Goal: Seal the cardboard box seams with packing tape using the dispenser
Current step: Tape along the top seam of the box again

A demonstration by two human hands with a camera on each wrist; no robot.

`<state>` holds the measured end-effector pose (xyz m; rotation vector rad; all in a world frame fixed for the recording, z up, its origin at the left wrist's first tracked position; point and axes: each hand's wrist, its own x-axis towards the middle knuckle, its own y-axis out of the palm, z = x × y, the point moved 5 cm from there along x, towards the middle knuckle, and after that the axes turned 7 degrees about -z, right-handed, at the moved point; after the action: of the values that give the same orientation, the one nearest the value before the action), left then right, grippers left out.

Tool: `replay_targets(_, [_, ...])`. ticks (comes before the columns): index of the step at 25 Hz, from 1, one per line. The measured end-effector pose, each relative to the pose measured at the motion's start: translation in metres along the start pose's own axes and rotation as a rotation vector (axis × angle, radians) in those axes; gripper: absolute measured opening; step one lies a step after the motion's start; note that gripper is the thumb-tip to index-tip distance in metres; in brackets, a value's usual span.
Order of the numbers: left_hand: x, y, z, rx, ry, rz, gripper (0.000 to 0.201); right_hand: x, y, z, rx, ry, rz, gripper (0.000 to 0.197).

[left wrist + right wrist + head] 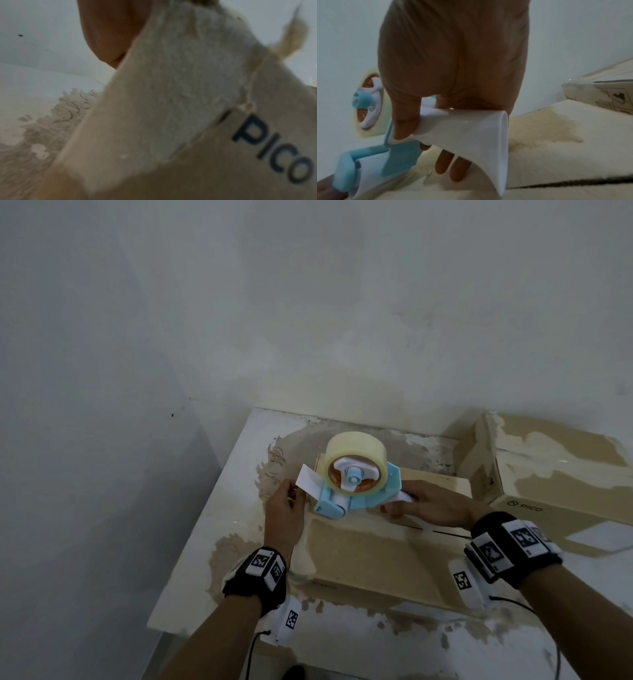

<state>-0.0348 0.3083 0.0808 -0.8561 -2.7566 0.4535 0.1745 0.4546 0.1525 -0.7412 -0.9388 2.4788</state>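
Observation:
A blue tape dispenser (356, 494) with a pale yellow tape roll (356, 467) stands on the left end of the tan cardboard box (376, 553). My right hand (399, 505) grips its white handle (467, 129), fingers curled under it above the box top (556, 148). The dark centre seam (573, 182) runs to the right behind the dispenser. My left hand (291, 495) sits at the box's left end and pinches the white free end of the tape (310, 481). The left wrist view is blurred, showing only a finger (109, 33) against the box's worn side (171, 94).
The box lies on a white table (219, 525) with worn brown patches, set in a wall corner. A second cardboard box (555, 474) marked PICO stands close to the right. The table's left edge drops off beside my left forearm.

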Motion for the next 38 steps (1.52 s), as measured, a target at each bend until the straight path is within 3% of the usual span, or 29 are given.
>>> replay_targets(11, [0.0, 0.0, 0.009, 0.048, -0.148, 0.015, 0.027, 0.005, 0.0, -0.004, -0.061, -0.017, 0.001, 0.028])
replay_targets(14, [-0.004, 0.004, 0.013, -0.072, -0.32, 0.073, 0.014, 0.006, 0.001, -0.006, -0.056, -0.017, -0.001, 0.027])
replay_targets(18, [-0.007, 0.015, 0.033, -0.086, -0.554, 0.322, 0.037, 0.005, 0.001, -0.003, -0.045, -0.028, 0.001, 0.024])
replay_targets(21, [-0.009, 0.011, 0.043, -0.029, -0.65, 0.3, 0.032, 0.006, 0.0, -0.004, -0.053, -0.029, -0.002, 0.02])
replay_targets(23, [-0.007, 0.004, 0.041, 0.022, -0.582, 0.249, 0.025, 0.006, 0.001, -0.004, -0.057, -0.032, -0.004, 0.02])
replay_targets(26, [-0.016, -0.014, 0.017, 0.119, -0.265, 0.08, 0.025, 0.003, 0.001, 0.001, -0.056, -0.048, -0.014, 0.021])
replay_targets(30, [-0.058, 0.0, -0.008, 0.156, -0.088, 0.412, 0.051, 0.0, -0.003, 0.008, -0.05, -0.076, -0.04, 0.006])
replay_targets(33, [-0.054, -0.011, -0.003, 0.176, -0.035, 0.379, 0.043, -0.002, -0.004, 0.01, -0.036, -0.071, -0.07, 0.008])
replay_targets(38, [-0.046, -0.012, -0.005, 0.213, -0.121, 0.341, 0.042, -0.004, -0.001, 0.012, -0.141, -0.103, -0.029, 0.042])
